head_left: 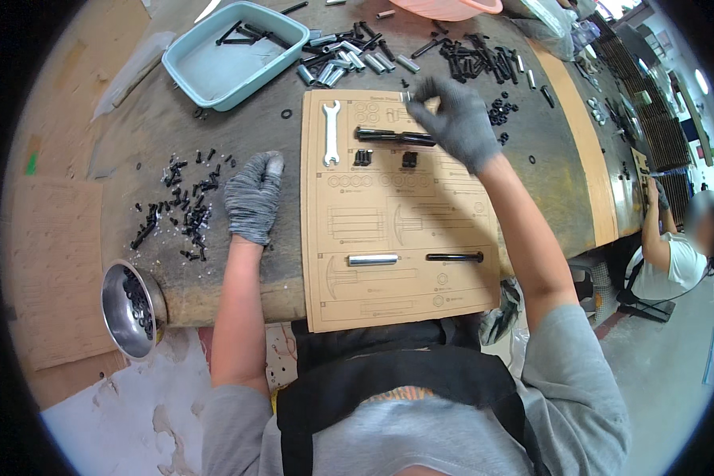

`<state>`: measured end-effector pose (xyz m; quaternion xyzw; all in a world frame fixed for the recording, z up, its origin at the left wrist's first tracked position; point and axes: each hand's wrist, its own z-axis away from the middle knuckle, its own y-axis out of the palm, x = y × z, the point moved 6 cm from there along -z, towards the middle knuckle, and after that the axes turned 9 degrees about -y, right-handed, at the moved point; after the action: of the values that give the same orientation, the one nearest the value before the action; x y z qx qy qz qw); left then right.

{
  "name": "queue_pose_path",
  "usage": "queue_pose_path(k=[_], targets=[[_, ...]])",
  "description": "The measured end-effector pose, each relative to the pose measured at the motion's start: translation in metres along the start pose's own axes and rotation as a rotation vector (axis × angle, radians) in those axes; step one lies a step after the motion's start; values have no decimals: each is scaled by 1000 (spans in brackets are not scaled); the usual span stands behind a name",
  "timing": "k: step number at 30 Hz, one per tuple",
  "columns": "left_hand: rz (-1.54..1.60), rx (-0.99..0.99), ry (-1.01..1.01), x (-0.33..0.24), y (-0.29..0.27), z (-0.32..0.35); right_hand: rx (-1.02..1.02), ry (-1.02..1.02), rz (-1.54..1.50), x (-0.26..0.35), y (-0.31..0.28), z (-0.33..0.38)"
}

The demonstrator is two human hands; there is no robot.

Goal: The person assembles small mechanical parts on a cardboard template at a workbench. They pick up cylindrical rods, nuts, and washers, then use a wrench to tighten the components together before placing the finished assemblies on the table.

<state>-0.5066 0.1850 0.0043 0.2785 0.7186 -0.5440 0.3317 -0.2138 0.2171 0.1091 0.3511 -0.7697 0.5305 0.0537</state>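
Note:
A brown cardboard sheet [404,230] printed with part outlines lies in front of me. On it are a silver open-end wrench [332,133], black bolts [394,137], two small groups of black screws [363,158], a silver metal tube [373,259] and a long black bolt [454,257]. My right hand [456,119], in a grey glove, hovers over the sheet's far right part with thumb and fingers curled together; anything between them is too blurred to make out. Left of the sheet, my gloved left hand [254,198] rests closed on the table, its grip hidden from view.
Small black screws [186,206] lie scattered at the left, near a steel bowl [127,309] of black parts. Far back stand a blue tray [238,55] and a pink basin [444,6], with loose tubes [345,59] and bolts [480,59]. Another person [666,254] sits at right.

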Motion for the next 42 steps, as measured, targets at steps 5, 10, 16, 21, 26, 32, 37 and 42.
queue_pose_path(k=[5, 10, 16, 21, 26, 32, 37, 42], targets=[[13, 18, -43, 10, 1, -1, 372, -101, -102, 7, 7, 96], [-231, -62, 46, 0, -5, 0, 313, -138, 9, 8, 13, 124], [-165, 4, -63, -18, 3, -18, 306, -147, -36, 2, 12, 128], [203, -127, 6, -24, 18, -55, 219, -103, -120, -2, -12, 55], [198, 10, -106, 5, 45, -66, 186, 43, 94, -60, 20, -39], [183, 124, -152, 3, 52, -67, 201, 18, 273, -103, 84, -92], [301, 70, -131, 13, 60, -72, 179, -48, 317, -93, 81, -92], [174, 57, -67, -9, 43, -71, 165, 55, 172, -111, 59, -81]])
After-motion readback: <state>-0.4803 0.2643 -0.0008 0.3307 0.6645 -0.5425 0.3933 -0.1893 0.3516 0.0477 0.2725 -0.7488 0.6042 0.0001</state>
